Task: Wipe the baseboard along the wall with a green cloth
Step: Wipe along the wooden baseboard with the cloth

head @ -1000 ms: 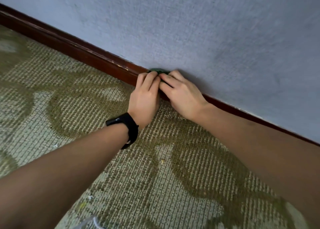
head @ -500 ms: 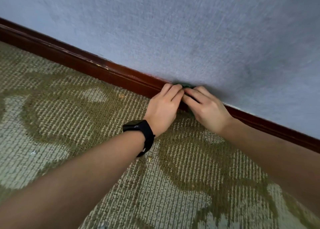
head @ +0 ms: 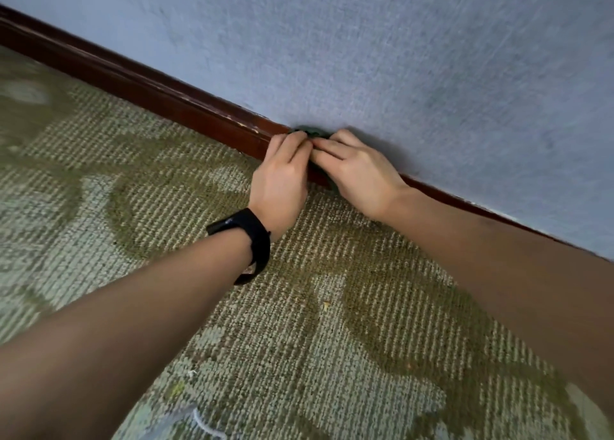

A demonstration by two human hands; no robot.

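A dark red-brown baseboard [head: 159,90] runs diagonally along the foot of a pale blue-grey wall [head: 432,57]. My left hand [head: 282,180], with a black band on its wrist, and my right hand [head: 360,173] press side by side against the baseboard, fingertips touching. Both are closed on a dark green cloth [head: 310,131], which is almost wholly hidden under the fingers; only a small bunch shows above them at the top edge of the baseboard.
A ribbed beige carpet [head: 299,340] with olive-green swirls covers the floor up to the baseboard. A small crumb [head: 326,305] and a white thread [head: 206,424] lie on it near me.
Both hands with the cloth have shifted along the baseboard relative to the carpet pattern, while my view swung; the grip looks the same.
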